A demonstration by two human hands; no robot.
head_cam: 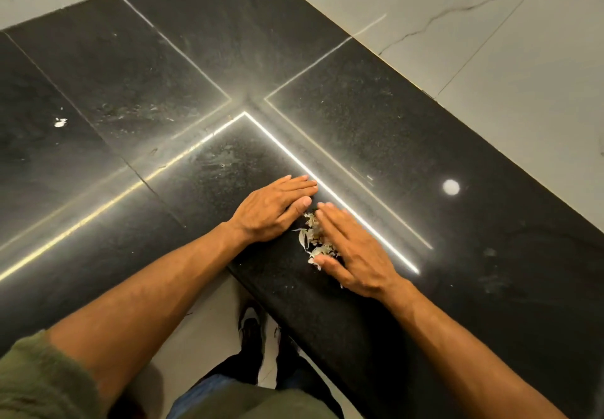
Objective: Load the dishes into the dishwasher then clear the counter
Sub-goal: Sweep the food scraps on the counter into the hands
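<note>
A small heap of pale, papery peel scraps (310, 237) lies on the black stone counter (376, 131), close to its inner corner edge. My left hand (271, 211) rests flat on the counter just left of the heap, fingers straight and together. My right hand (354, 250) lies flat against the heap's right side, fingers straight, with its thumb touching the lowest scraps. The heap sits between the two hands. Part of the heap is hidden under my right hand.
A single white scrap (60, 122) lies far left on the counter. Pale marble wall (523, 43) runs along the back and right. The counter's inner corner edge (240, 275) drops to the floor, where my shoes (251, 324) stand.
</note>
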